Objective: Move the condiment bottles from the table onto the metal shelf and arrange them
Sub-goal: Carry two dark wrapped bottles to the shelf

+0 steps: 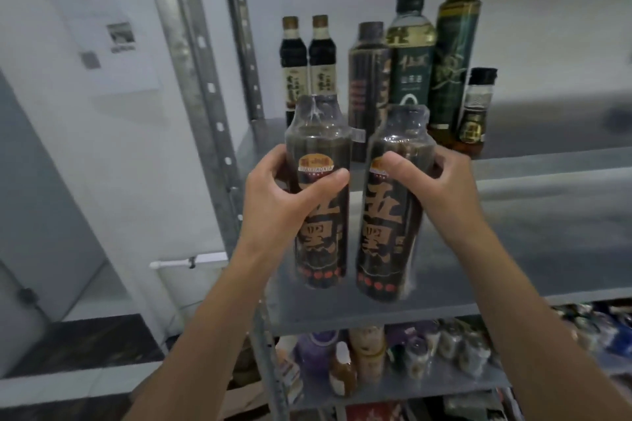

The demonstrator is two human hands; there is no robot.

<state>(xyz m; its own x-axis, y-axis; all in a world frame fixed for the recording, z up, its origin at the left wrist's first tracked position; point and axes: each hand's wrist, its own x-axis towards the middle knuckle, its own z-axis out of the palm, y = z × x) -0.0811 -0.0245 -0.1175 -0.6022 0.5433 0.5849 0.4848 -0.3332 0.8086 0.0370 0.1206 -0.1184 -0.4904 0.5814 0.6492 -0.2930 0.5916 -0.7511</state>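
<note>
At the far left we see the shelf's perforated upright post (pixel 201 85). Next comes the left hand (pixel 287 191), its fingers and thumb wrapped round the upper part of the left shrink-wrapped bottle (pixel 319 232), a dark one with big gold characters. Just beside it, upright and nearly touching, is the right shrink-wrapped bottle (pixel 386 243) of the same kind, clamped the same way by the right hand (pixel 441 188). Both bottles are over the front of the metal shelf (pixel 530 249) (we cannot tell whether their bases rest on it). Along the back of that shelf stand two slim soy sauce bottles (pixel 307 58) touching each other, a third dark wrapped bottle (pixel 367 85), a green-labelled oil bottle (pixel 410 58), a tall olive oil bottle (pixel 455 55) and a small black-capped bottle (pixel 477 109). The lower shelf (pixel 444 390) carries blurred jars and bottles.
</note>
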